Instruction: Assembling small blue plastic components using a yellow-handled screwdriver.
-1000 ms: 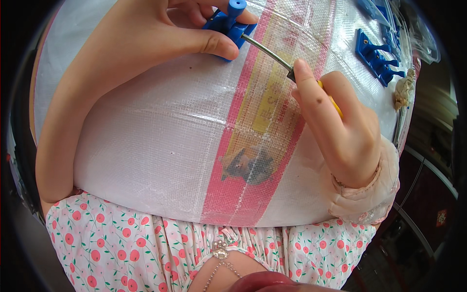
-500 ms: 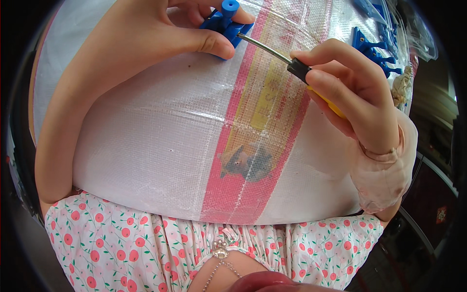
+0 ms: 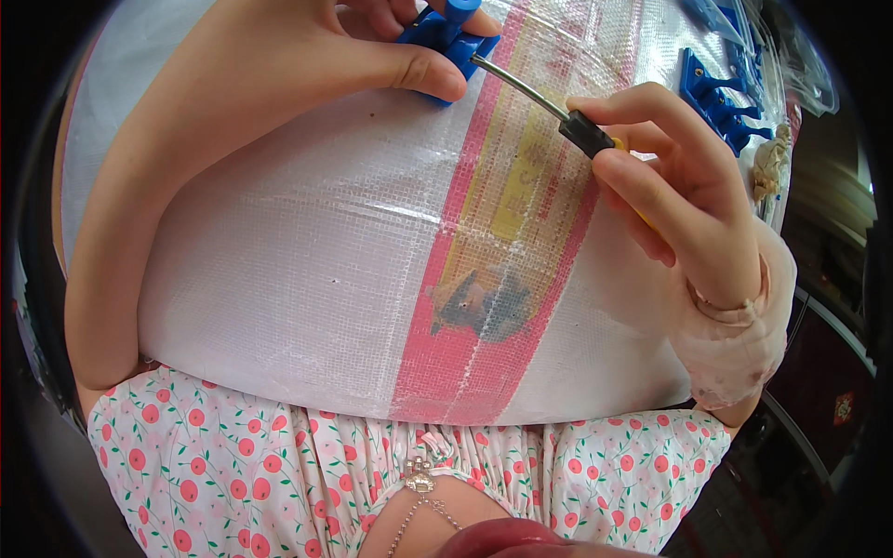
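Just beyond the right grip (image 3: pixel 702 191), pinching a screwdriver (image 3: pixel 586 135): blue hooks (image 3: pixel 721 104), clear plastic (image 3: pixel 807 76). Leftward, left grip (image 3: pixel 349 65) pinches and partly hides blue piece (image 3: pixel 446 39); screwdriver tip apparently touching it.

Most likely a room in a home, with small handwork laid out in it.
Dark red cupboard doors (image 3: pixel 807 367) at the right of the frame, one bearing a small red ornament (image 3: pixel 844 408), look domestic. A white woven-plastic sheet (image 3: pixel 279 270) with a pink-edged printed band serves as the work surface; a screwdriver (image 3: pixel 588 135), blue hooked pieces (image 3: pixel 721 102) and clear plastic bags (image 3: pixel 807 70) at upper right suggest tabletop assembly.
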A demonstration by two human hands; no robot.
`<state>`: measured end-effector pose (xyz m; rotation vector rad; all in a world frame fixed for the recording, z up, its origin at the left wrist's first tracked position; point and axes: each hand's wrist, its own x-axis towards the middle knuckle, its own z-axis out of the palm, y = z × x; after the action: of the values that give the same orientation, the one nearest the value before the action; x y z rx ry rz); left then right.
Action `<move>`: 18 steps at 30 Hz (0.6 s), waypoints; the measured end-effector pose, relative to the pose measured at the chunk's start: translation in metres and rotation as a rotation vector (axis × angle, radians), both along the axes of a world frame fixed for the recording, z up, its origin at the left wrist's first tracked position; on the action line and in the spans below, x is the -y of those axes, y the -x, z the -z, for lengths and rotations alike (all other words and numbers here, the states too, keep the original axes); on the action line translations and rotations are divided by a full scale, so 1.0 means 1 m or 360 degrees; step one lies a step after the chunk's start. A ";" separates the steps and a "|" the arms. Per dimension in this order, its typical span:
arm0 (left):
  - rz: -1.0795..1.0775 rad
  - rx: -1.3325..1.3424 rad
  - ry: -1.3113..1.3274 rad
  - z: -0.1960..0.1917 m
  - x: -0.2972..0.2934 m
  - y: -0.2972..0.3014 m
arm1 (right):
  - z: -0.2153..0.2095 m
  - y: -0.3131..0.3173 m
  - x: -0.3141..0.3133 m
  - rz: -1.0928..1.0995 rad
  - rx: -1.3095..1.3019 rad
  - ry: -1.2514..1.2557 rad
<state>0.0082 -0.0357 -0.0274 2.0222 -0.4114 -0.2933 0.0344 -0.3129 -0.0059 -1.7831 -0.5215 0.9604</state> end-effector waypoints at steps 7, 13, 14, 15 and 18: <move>-0.0061 0.0005 -0.0111 -0.006 -0.010 -0.001 | 0.001 0.000 -0.001 -0.0224 0.0681 -0.0077; -0.0043 0.0093 -0.0077 -0.009 -0.012 -0.004 | -0.006 -0.003 -0.005 -0.0355 0.1228 0.0024; -0.0042 0.0093 -0.0082 -0.009 -0.012 -0.003 | -0.006 -0.002 -0.006 -0.0375 0.1292 0.0052; -0.0042 0.0094 -0.0087 -0.009 -0.012 -0.003 | -0.007 -0.001 -0.008 -0.0394 0.1357 0.0079; -0.0096 0.0078 -0.0075 -0.011 -0.008 0.000 | -0.008 0.001 -0.011 -0.0426 0.1417 0.0111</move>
<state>0.0082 -0.0272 -0.0163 2.0870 -0.3762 -0.2186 0.0334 -0.3021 0.0017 -2.1959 -1.3136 0.2952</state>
